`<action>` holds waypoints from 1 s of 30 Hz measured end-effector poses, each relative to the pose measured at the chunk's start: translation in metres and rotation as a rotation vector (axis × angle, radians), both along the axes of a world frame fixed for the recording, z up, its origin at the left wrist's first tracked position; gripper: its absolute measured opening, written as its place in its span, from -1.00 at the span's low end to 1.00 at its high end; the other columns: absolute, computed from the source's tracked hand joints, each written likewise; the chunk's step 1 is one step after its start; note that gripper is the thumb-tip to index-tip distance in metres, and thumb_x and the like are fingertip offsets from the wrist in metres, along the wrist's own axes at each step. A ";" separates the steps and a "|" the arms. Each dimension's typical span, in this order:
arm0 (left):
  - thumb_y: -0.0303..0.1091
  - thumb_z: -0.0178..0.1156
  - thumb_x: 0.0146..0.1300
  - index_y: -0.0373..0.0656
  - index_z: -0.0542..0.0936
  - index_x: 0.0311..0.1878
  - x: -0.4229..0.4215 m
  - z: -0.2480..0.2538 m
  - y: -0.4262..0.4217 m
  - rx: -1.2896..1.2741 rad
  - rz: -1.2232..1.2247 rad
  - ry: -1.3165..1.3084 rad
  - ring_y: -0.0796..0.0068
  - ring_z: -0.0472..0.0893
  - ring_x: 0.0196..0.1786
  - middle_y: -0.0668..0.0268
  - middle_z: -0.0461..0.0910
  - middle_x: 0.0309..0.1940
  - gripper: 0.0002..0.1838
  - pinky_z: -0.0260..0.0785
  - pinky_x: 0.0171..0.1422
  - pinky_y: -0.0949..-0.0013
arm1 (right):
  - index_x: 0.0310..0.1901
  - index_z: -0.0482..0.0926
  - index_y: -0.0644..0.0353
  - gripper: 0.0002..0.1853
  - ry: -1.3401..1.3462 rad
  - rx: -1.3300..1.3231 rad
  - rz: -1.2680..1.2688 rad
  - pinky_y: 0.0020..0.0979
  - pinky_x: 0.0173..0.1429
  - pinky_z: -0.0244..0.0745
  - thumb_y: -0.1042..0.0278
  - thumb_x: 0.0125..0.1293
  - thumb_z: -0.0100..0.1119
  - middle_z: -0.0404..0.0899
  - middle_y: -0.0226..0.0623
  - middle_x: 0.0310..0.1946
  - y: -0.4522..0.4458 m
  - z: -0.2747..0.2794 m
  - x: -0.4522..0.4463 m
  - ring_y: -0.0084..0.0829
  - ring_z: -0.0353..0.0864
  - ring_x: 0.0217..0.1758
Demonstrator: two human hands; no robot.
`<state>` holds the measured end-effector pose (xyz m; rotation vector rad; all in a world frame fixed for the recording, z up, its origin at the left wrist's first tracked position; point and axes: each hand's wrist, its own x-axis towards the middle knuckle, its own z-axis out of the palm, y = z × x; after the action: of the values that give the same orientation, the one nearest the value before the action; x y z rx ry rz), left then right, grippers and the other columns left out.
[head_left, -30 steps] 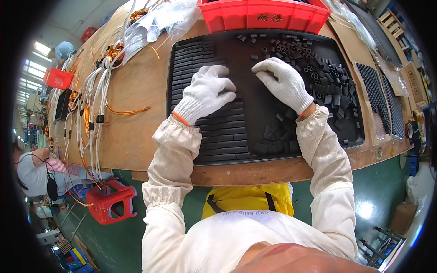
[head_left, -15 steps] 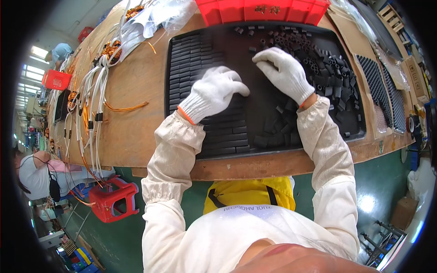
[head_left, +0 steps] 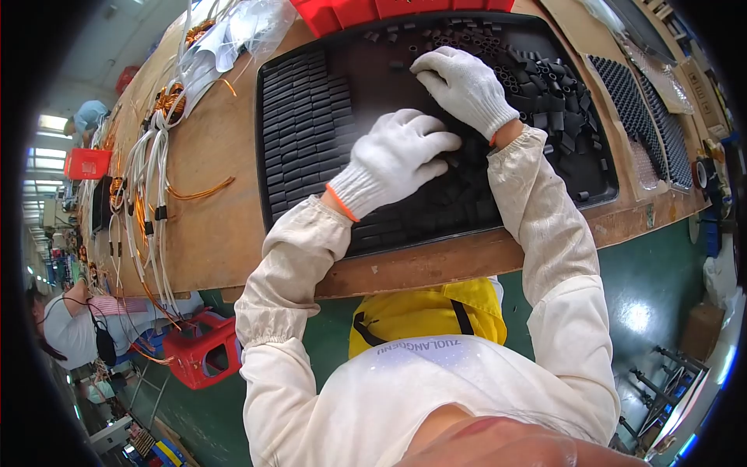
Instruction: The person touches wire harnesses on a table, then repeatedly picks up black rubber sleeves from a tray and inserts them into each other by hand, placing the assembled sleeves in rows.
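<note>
My left hand, in a white knit glove with an orange cuff edge, reaches over the middle of a black tray. Its thumb stands apart from the fingers, with loose black tubes just beyond the tips. My right hand, gloved too, hovers farther back with its fingers curled together near the thumb; what they hold, if anything, is hidden. Short black tubes lie side by side in tight rows along the tray's left. A jumbled heap of black tube pieces covers the right side.
A red bin stands behind the tray on the wooden table. Copper coils with white cables lie at left. Sheets of dark bumpy foam lie at right. Below are a red stool and a seated person.
My left hand has moved right, away from the rows and toward the loose tubes. My right hand stays in about the same place over the tray. The whole view has shifted slightly.
</note>
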<state>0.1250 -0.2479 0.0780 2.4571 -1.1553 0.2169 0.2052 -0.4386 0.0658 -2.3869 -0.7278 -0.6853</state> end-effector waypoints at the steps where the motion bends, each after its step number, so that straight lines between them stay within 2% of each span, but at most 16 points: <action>1: -0.20 0.44 0.21 0.10 0.73 0.06 0.000 -0.005 -0.003 -0.032 -0.039 -0.068 0.16 0.61 0.22 0.35 0.67 0.08 -0.67 0.48 0.32 0.11 | -0.08 0.76 0.04 -0.86 0.003 -0.011 -0.004 -0.24 0.01 0.69 0.27 0.41 0.31 0.73 -0.30 -0.16 0.000 0.000 -0.001 -0.18 0.76 -0.08; 2: -0.22 0.47 0.19 0.10 0.71 0.09 0.001 -0.008 -0.005 -0.064 -0.079 -0.136 0.13 0.60 0.24 0.35 0.66 0.12 -0.63 0.47 0.35 0.08 | -0.09 0.76 0.04 -0.86 0.005 -0.022 -0.009 -0.23 0.01 0.69 0.27 0.41 0.31 0.73 -0.30 -0.16 0.000 0.001 -0.001 -0.18 0.76 -0.08; 4: -0.18 0.45 0.22 0.11 0.69 0.09 0.003 -0.012 -0.006 -0.011 -0.086 -0.073 0.16 0.57 0.29 0.39 0.62 0.19 -0.64 0.41 0.41 0.06 | -0.10 0.76 0.03 -0.84 0.010 -0.026 -0.002 -0.19 0.03 0.70 0.23 0.42 0.27 0.75 -0.29 -0.16 0.001 0.001 0.000 -0.16 0.77 -0.07; 7: -0.16 0.43 0.23 0.10 0.70 0.02 0.005 -0.013 -0.005 0.043 -0.081 -0.008 0.22 0.59 0.27 0.42 0.64 0.15 -0.70 0.42 0.41 0.10 | -0.11 0.77 0.02 -0.82 0.014 -0.029 0.014 -0.14 0.05 0.71 0.20 0.43 0.24 0.76 -0.28 -0.17 0.001 -0.001 -0.001 -0.13 0.77 -0.07; 10: -0.17 0.42 0.24 0.07 0.70 -0.03 0.006 -0.007 -0.004 0.072 -0.049 -0.090 0.26 0.62 0.23 0.40 0.68 0.07 -0.75 0.42 0.40 0.13 | -0.12 0.77 0.01 -0.83 0.005 -0.026 0.030 -0.15 0.04 0.71 0.21 0.43 0.24 0.76 -0.29 -0.18 0.002 -0.003 -0.001 -0.14 0.77 -0.08; 12: -0.18 0.41 0.24 0.05 0.71 -0.06 0.010 -0.002 0.003 0.181 0.063 -0.065 0.27 0.64 0.20 0.37 0.70 -0.01 -0.76 0.41 0.40 0.15 | -0.12 0.77 0.01 -0.84 0.000 -0.026 0.038 -0.16 0.03 0.71 0.22 0.42 0.24 0.76 -0.30 -0.18 0.002 -0.002 -0.002 -0.14 0.77 -0.09; 13: -0.24 0.42 0.23 -0.03 0.72 -0.04 0.012 -0.002 0.008 0.092 0.088 -0.102 0.18 0.68 0.11 0.30 0.73 -0.08 -0.75 0.47 0.32 0.13 | -0.12 0.77 0.01 -0.85 0.014 -0.011 0.044 -0.17 0.02 0.70 0.23 0.42 0.25 0.76 -0.30 -0.19 0.002 -0.001 -0.002 -0.15 0.77 -0.10; 14: -0.24 0.42 0.23 -0.03 0.72 -0.04 0.015 -0.002 0.014 0.090 0.095 -0.106 0.18 0.68 0.11 0.30 0.73 -0.08 -0.75 0.47 0.32 0.13 | -0.12 0.76 0.01 -0.85 0.028 0.004 0.052 -0.18 0.01 0.70 0.24 0.41 0.26 0.76 -0.30 -0.19 0.002 0.000 -0.002 -0.15 0.77 -0.11; 16: -0.32 0.41 0.26 -0.11 0.72 -0.01 0.020 0.003 0.024 -0.105 0.209 0.080 0.09 0.71 0.03 0.21 0.75 -0.12 -0.75 0.55 0.22 0.13 | -0.12 0.76 0.02 -0.86 0.032 0.039 0.074 -0.19 0.00 0.70 0.25 0.41 0.27 0.75 -0.29 -0.19 0.004 0.002 -0.003 -0.16 0.77 -0.10; 17: -0.42 0.38 0.31 -0.18 0.71 0.02 0.020 0.007 0.028 -0.241 0.255 0.132 0.20 0.75 -0.05 0.16 0.76 -0.16 -0.77 0.59 0.12 0.24 | -0.11 0.76 0.02 -0.86 0.040 0.076 0.087 -0.21 0.00 0.70 0.25 0.40 0.28 0.75 -0.28 -0.20 0.005 0.004 -0.004 -0.16 0.77 -0.10; 18: -0.43 0.34 0.39 -0.22 0.69 0.07 0.019 0.011 0.031 -0.327 0.382 0.349 0.45 0.73 -0.06 0.22 0.76 -0.14 -0.78 0.57 0.13 0.38 | -0.11 0.76 0.02 -0.86 0.033 0.074 0.096 -0.21 0.00 0.70 0.25 0.40 0.28 0.75 -0.28 -0.20 0.006 0.006 -0.006 -0.16 0.77 -0.10; 20: -0.43 0.31 0.44 -0.24 0.67 0.12 0.026 0.011 0.038 -0.548 0.433 0.497 0.59 0.69 -0.05 0.31 0.75 -0.12 -0.76 0.55 0.13 0.44 | -0.08 0.76 0.02 -0.85 0.125 0.168 0.113 -0.24 0.00 0.69 0.26 0.40 0.30 0.75 -0.27 -0.19 0.009 0.010 -0.009 -0.15 0.77 -0.08; 22: -0.41 0.27 0.49 -0.26 0.65 0.15 0.029 0.010 0.045 -0.577 0.465 0.526 0.59 0.68 -0.03 0.31 0.74 -0.09 -0.75 0.55 0.14 0.44 | -0.03 0.75 0.04 -0.83 0.123 0.177 0.145 -0.31 0.04 0.68 0.30 0.41 0.32 0.76 -0.28 -0.15 0.011 0.011 -0.009 -0.20 0.78 -0.06; 25: -0.37 0.23 0.53 -0.28 0.64 0.15 0.030 0.007 0.047 -0.674 0.467 0.622 0.59 0.68 -0.03 0.29 0.74 -0.11 -0.75 0.54 0.15 0.44 | 0.09 0.73 0.08 -0.77 0.281 0.295 0.244 -0.37 0.09 0.67 0.36 0.44 0.32 0.77 -0.29 -0.08 0.015 0.022 -0.018 -0.33 0.79 -0.01; 27: -0.33 0.20 0.56 -0.30 0.64 0.15 0.027 0.010 0.043 -0.601 0.442 0.645 0.57 0.68 -0.04 0.28 0.75 -0.13 -0.74 0.54 0.16 0.43 | 0.17 0.70 0.13 -0.70 0.457 0.397 0.420 -0.40 0.14 0.66 0.41 0.44 0.32 0.76 -0.28 -0.02 0.018 0.027 -0.022 -0.44 0.77 0.03; 30: -0.31 0.19 0.58 -0.31 0.63 0.15 0.026 0.006 0.044 -0.558 0.414 0.581 0.55 0.69 -0.05 0.27 0.75 -0.15 -0.72 0.54 0.16 0.42 | 0.22 0.68 0.15 -0.66 0.462 0.407 0.512 -0.40 0.16 0.66 0.43 0.43 0.33 0.75 -0.26 -0.01 0.019 0.019 -0.023 -0.45 0.76 0.04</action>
<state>0.1509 -0.2043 0.0835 2.0149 -0.2811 -0.0586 0.1823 -0.4194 0.0852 -1.7799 -0.8476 -0.0485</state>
